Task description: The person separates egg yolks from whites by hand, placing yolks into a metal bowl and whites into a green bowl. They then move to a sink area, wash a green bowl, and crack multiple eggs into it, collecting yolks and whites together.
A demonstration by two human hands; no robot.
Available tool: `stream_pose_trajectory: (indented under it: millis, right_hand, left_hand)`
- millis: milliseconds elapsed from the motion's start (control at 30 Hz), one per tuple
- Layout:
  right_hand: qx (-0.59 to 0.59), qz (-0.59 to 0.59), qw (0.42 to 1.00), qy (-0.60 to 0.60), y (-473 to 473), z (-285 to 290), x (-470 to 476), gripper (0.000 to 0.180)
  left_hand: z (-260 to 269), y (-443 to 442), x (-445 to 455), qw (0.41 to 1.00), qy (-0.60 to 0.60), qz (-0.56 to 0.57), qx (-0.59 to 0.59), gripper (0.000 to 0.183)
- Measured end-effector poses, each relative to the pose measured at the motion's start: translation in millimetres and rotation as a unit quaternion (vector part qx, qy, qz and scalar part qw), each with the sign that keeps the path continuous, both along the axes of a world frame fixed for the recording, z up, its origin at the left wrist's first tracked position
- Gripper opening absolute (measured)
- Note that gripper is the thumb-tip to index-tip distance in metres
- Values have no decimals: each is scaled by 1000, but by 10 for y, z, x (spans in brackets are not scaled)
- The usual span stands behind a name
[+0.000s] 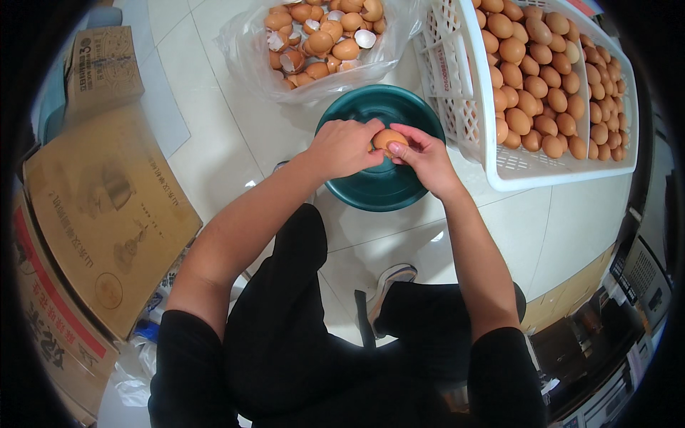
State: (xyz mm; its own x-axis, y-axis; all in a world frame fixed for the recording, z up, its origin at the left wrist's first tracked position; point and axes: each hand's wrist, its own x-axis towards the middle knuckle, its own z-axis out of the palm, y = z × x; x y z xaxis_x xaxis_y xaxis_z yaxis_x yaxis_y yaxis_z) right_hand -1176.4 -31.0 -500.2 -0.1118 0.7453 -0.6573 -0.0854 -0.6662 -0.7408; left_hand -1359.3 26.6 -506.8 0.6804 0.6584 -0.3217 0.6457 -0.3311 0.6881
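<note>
Over a dark green plastic basin, a brown egg sits between my two hands. My right hand grips it from the right, the thumb pressed to its lower side and the fingertips at its top. From the other side, my left hand meets the egg with thumb and fingertips, its back turned up. A small bit of brown shell shows at the left fingers; whether the egg is cracked cannot be made out. My hands hide part of the basin's inside.
A clear plastic bag of broken brown eggshells lies beyond the basin. To the right stands a white plastic crate with many brown eggs. Cardboard boxes line the left. Pale tiles cover the floor.
</note>
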Motion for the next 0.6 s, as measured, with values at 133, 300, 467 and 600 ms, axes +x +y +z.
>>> stream_pose_trajectory:
  millis: [133,300,467,600]
  right_hand:
    - [-21,14,1000,-8,-6,-5,-19,44]
    - [-37,21,999,27,41,130,-16,47]
    - [37,51,998,-14,-22,65,-25,45]
    - [31,35,999,12,12,54,-41,43]
  left_hand:
    - [1,7,-13,1000,17,-6,-2,34]
    - [18,50,-54,999,13,-6,-52,35]
    - [98,122,-35,989,23,15,-143,33]
    - [13,90,-57,981,-13,47,-186,32]
